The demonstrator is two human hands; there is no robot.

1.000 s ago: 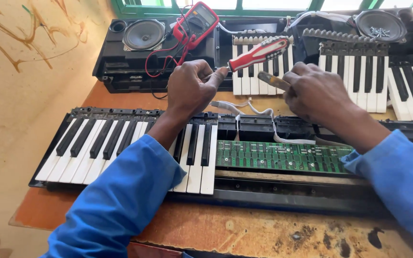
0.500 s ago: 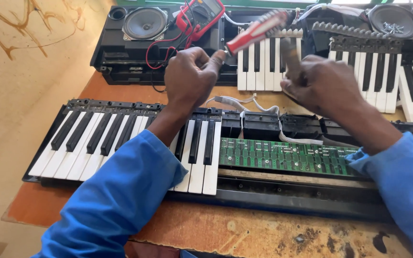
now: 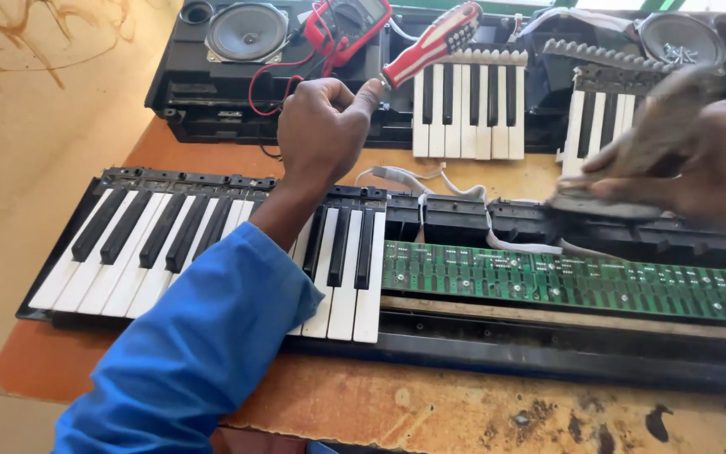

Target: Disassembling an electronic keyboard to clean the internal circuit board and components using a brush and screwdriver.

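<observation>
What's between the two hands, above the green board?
Head view: between left hand and right hand lie a loose white-and-black key section, bare tabletop and white ribbon cables. The circuit board sits nearer.

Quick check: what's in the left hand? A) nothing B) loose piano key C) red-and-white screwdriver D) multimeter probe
C: the left hand grips a screwdriver with a red-and-white handle that angles up over the detached keys.

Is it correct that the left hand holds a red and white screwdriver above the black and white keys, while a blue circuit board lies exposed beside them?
Not quite: the circuit board is green, as the head view shows. The left hand does hold the red and white screwdriver above the keys.
</observation>
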